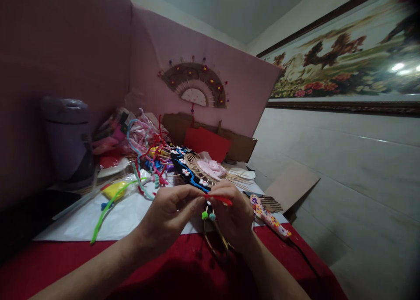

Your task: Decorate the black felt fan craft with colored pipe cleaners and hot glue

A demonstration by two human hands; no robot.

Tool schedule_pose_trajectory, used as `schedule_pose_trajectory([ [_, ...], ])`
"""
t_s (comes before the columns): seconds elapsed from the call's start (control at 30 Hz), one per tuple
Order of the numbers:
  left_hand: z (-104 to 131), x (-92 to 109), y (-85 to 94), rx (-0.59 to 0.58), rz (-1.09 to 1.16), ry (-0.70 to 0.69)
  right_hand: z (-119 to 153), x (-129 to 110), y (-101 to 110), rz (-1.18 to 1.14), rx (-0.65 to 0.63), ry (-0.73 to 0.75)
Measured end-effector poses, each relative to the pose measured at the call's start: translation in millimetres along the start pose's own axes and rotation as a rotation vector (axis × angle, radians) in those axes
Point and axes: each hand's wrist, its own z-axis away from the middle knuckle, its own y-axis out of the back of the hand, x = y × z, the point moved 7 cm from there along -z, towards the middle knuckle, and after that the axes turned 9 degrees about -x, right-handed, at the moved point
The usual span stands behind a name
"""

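Note:
Both hands meet at the middle of the table, their fingertips pinched together on a short red pipe cleaner [223, 199]. My left hand [172, 210] grips one end between thumb and forefinger. Closed around the other part, my right hand [234, 214] leaves the red tip showing over its fingers. Just behind them lies a black paper fan [179, 165] with blue trim, white flowers and wooden sticks, partly covered by my hands. A green ball [204, 215] and a teal ball [212, 217] show below my fingers. Under them is a gold-coloured loop [215, 243], its kind unclear.
A green pipe cleaner [103, 214] lies on white paper [75, 227] at left, near a yellow packet [114, 189]. Tangled pipe cleaners [139, 160] and a purple flask [70, 142] stand behind. A flower-patterned strip [271, 217] lies right. A finished fan [197, 81] hangs on the pink board.

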Motion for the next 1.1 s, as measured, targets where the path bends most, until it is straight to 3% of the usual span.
schedule_pose_trajectory([
  [0.23, -1, -1, 6.6, 0.058, -0.028, 0.016, 4, 0, 0, 0.112, -0.007, 0.017],
  [0.47, -1, 3, 12.3, 0.100, -0.063, -0.073, 4, -2, 2, 0.135, 0.037, 0.041],
  [0.73, -2, 5, 13.6, 0.000, -0.035, -0.020, 1, -5, 9, 0.140, 0.112, 0.043],
  [1.1, -4, -5, 10.3, -0.084, 0.108, 0.104, 2, -6, 2, 0.167, 0.050, 0.059],
])
